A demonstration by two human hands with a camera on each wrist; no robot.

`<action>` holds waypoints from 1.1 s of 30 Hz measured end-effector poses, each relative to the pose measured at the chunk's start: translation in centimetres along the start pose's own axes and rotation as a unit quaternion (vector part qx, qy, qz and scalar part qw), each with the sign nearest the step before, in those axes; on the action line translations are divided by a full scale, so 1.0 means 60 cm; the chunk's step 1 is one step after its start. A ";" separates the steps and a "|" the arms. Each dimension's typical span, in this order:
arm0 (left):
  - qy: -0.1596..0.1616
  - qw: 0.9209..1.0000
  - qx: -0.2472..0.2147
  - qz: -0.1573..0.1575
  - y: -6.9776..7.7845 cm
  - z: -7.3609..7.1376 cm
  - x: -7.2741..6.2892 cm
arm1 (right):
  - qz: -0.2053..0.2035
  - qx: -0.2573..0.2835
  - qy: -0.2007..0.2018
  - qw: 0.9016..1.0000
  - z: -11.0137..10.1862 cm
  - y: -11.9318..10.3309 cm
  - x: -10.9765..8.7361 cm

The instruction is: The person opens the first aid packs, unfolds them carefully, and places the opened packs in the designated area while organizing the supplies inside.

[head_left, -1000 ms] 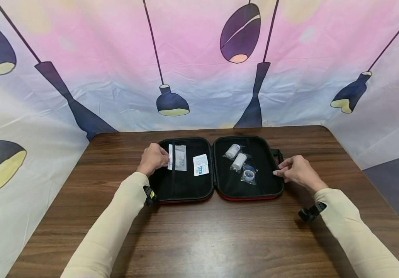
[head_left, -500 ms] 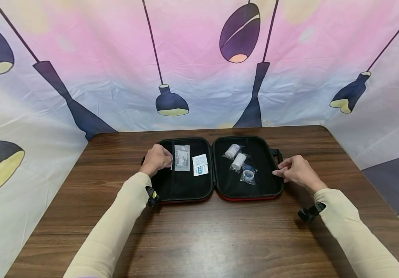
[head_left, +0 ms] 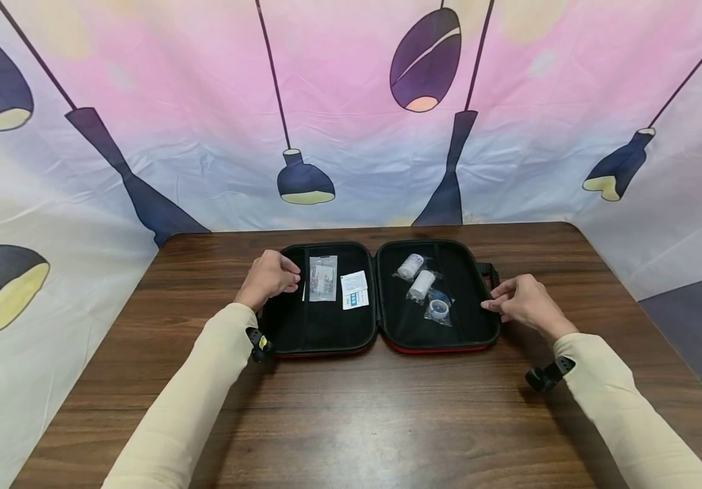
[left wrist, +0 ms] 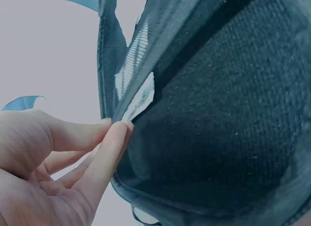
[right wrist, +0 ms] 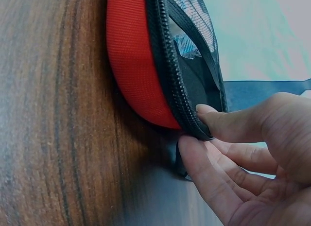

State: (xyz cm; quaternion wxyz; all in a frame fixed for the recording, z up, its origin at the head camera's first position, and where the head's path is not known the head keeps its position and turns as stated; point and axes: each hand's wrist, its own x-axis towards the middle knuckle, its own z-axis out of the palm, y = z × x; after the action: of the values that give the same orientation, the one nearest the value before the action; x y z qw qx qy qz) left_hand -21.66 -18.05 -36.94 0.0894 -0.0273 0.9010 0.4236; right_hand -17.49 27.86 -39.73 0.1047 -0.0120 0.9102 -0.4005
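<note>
A black-lined zip case with a red outside lies spread flat on the table. In its left half a clear-wrapped packet sits behind the mesh, one white corner poking out past the pocket's band; a white-and-blue packet lies beside it. My left hand hovers at the left half, thumb and index tips close together near that band, apart from the packet. With thumb and fingers my right hand pinches the zipped rim of the right half. Two wrapped white rolls and a bagged tape roll lie there.
The brown wooden table extends in front of the case and to both sides. A black carry handle sticks out at the case's right side. Behind the table hangs a cloth printed with lamps.
The clear-wrapped packet has slid right, further behind the mesh of the left half. My left hand has let go of it and drawn back slightly left. The right hand has stayed put.
</note>
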 end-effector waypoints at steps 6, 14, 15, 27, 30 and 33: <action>-0.024 1.000 -0.016 0.002 0.011 0.005 0.000 | 0.000 -0.001 -0.001 1.000 -0.001 0.000 0.000; -0.052 0.998 -0.022 0.010 0.034 0.029 0.007 | -0.002 -0.001 0.001 1.000 0.000 0.001 -0.001; -0.055 0.998 -0.021 0.011 0.038 0.032 0.008 | -0.003 -0.002 0.001 1.000 0.000 0.001 -0.001; -0.030 0.999 0.007 -0.021 0.057 0.084 0.038 | -0.001 0.000 0.000 1.000 0.001 0.001 -0.001; -0.021 0.999 0.026 -0.027 0.057 0.096 0.043 | 0.001 0.002 0.000 1.000 0.001 0.001 0.000; -0.013 0.999 0.043 -0.022 0.058 0.106 0.044 | 0.002 0.002 -0.001 1.000 0.000 0.001 0.000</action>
State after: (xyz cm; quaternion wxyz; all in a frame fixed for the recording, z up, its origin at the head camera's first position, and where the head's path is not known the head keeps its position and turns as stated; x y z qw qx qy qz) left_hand -23.80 -10.88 -38.73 0.1112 -0.0377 0.9165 0.3825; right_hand -17.50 27.90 -39.77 0.1064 -0.0100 0.9094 -0.4019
